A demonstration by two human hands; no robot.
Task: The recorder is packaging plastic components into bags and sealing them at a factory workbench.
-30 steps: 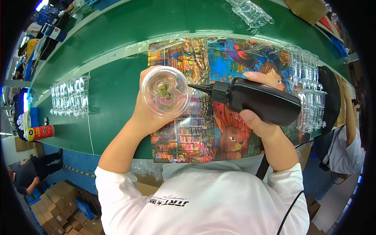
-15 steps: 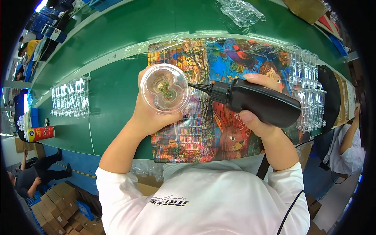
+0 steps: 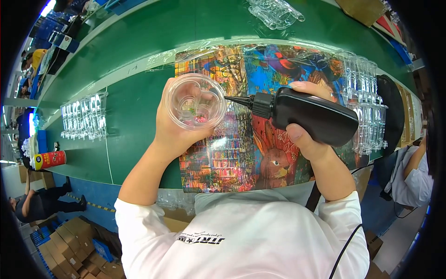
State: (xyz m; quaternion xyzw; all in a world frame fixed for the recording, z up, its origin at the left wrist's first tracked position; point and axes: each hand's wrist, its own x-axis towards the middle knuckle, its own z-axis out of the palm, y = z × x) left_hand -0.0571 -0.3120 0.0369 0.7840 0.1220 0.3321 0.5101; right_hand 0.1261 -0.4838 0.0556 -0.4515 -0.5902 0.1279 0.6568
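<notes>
My left hand [image 3: 179, 137] is wrapped round a clear plastic cup [image 3: 175, 114], its round mouth facing up toward me. Through the mouth, small green and pink patches show near the bottom; whether they lie inside or are seen through the clear base I cannot tell. In my right hand [image 3: 304, 142] is a black squeeze bottle [image 3: 320, 116] with a ribbed cap and a thin pointed nozzle, held almost level. The nozzle tip points left and meets the right side of the cup's rim in the picture. Beneath both hands lies a colourful illustrated mat [image 3: 213, 172].
Rows of clear plastic cups [image 3: 83, 116] stand at left on the green table [image 3: 139, 116], and more clear cups [image 3: 364, 111] at right. Several clear pieces [image 3: 275, 14] lie on the far belt. A red and yellow can [image 3: 49, 159] sits at the left edge; people work at both sides.
The cup has tilted slightly in my left hand, so different colours show through it. The bottle has barely moved. The clear pieces on the far belt have shifted left.
</notes>
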